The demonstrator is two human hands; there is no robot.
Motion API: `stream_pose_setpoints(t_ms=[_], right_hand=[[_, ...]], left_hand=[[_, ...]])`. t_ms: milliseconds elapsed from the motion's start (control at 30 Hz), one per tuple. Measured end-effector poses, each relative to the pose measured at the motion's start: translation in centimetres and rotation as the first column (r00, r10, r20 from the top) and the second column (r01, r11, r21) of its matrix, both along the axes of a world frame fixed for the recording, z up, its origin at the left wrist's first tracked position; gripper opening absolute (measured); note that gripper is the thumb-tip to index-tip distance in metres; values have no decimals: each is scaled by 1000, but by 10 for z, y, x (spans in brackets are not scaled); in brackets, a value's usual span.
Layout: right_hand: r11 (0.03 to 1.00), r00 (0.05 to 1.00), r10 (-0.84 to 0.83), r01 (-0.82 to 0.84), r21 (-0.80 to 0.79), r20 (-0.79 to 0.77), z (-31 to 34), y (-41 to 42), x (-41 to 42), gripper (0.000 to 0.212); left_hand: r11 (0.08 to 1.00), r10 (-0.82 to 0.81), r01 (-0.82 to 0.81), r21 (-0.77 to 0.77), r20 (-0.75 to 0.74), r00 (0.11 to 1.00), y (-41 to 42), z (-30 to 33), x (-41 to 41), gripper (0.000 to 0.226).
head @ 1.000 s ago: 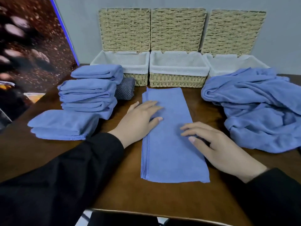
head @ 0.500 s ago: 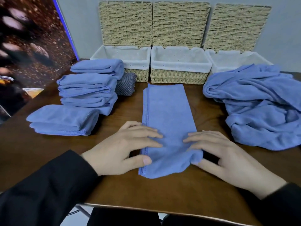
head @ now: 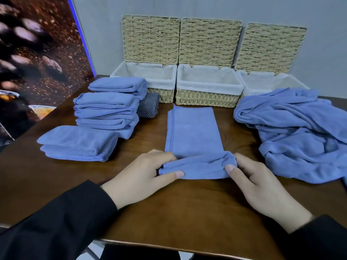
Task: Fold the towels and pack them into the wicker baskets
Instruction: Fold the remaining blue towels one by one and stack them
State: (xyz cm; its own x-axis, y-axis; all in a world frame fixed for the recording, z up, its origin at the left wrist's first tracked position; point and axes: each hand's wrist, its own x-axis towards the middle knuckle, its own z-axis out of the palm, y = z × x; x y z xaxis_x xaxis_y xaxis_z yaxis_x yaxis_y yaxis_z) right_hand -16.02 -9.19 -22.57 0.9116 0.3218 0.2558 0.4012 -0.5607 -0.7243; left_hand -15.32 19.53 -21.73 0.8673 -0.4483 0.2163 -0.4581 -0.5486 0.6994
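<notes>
Pinching towel (head: pixel 193 136) near edge w/ both: left hand (head: pixel 139 177) & right hand (head: pixel 262 186), thumbs on top. Soft, light, floppy cloth; best held at corners so fold stays square.

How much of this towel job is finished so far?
Done: a stack of folded towels sits at the left. In hand: the left hand and right hand pinch the near end of a long towel. Left: the unfolded heap, and the baskets look unfilled.

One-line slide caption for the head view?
Both hands, left hand and right hand, pinch the near end of a blue towel before three open wicker baskets.
</notes>
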Motion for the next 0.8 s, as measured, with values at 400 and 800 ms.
stream_pose_setpoints(t_ms=[400,800], right_hand=[[979,984,-55,87,187,-170,34,7,25,52],[938,916,-312,339,-71,250,17,21,111,30]], left_hand=[[906,28,-151,-396,-301,953,-12,48,29,15],[980,79,-119,159,235,969,-18,2,97,43]])
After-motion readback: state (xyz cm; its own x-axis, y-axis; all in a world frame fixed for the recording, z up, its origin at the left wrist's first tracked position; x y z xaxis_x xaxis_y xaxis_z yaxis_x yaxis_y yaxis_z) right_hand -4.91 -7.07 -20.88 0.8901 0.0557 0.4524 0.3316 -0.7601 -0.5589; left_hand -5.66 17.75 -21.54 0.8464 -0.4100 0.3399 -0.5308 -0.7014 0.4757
